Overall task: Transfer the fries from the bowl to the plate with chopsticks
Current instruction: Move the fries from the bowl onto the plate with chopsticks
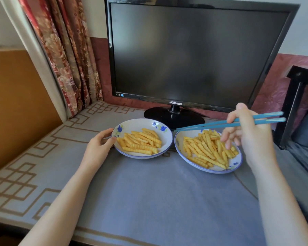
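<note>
The right hand grips blue chopsticks; the left hand holds the left dish.
The fingers of the right hand are curled around the chopsticks. The tips point to the left of this hand, close together, above the gap between the two dishes. Directly under the right hand lies the right dish with fries. The left hand pinches its dish's rim with thumb and curled fingers; more fries lie just right of it.
</note>
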Tool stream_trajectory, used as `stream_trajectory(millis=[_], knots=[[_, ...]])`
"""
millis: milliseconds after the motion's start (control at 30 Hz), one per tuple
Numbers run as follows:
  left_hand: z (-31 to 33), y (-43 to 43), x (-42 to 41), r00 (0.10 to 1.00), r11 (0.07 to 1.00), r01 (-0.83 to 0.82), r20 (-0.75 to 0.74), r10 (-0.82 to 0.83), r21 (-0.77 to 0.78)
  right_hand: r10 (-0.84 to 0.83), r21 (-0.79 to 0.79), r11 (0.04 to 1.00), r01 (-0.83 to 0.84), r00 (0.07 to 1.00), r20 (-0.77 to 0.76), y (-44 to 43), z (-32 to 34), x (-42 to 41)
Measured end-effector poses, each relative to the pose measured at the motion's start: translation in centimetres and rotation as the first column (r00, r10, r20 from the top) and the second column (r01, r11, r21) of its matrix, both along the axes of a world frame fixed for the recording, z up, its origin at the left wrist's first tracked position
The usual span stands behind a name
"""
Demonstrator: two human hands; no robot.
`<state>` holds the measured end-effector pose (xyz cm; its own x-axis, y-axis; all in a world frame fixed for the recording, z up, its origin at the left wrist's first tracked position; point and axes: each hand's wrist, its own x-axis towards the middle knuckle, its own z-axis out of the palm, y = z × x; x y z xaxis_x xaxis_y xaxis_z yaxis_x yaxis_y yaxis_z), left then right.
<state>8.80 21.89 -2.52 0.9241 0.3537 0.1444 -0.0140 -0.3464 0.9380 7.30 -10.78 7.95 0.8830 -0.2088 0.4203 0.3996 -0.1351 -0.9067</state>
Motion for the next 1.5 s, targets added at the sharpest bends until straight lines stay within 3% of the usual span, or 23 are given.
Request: stream_trajectory(millis=[700,1267,1400,1500], knots=[[-0.2,0.1,0.2,1.0,1.0,-0.003,0.006,0.003,0.0,-0.082,-0.21,0.975,0.066,0.994,-0.07,-1.1,-0.1,0.8],[0.0,-0.2,0.0,1.0,1.0,-0.013,0.01,0.013,0.002,-0.202,0.032,0.979,0.201,0.978,0.042,0.0,0.0,0.1],[-0.1,-0.1,0.1,1.0,1.0,-0.011,0.008,0.011,-0.005,-0.146,0.156,0.978,0.139,0.989,0.037,1.0,0.2,-0.3],[-0.1,-0.2,0.1,1.0,1.0,-0.012,0.011,0.012,0.005,-0.059,0.16,0.985,0.06,0.998,-0.012,2.6,-0.5,-0.4]])
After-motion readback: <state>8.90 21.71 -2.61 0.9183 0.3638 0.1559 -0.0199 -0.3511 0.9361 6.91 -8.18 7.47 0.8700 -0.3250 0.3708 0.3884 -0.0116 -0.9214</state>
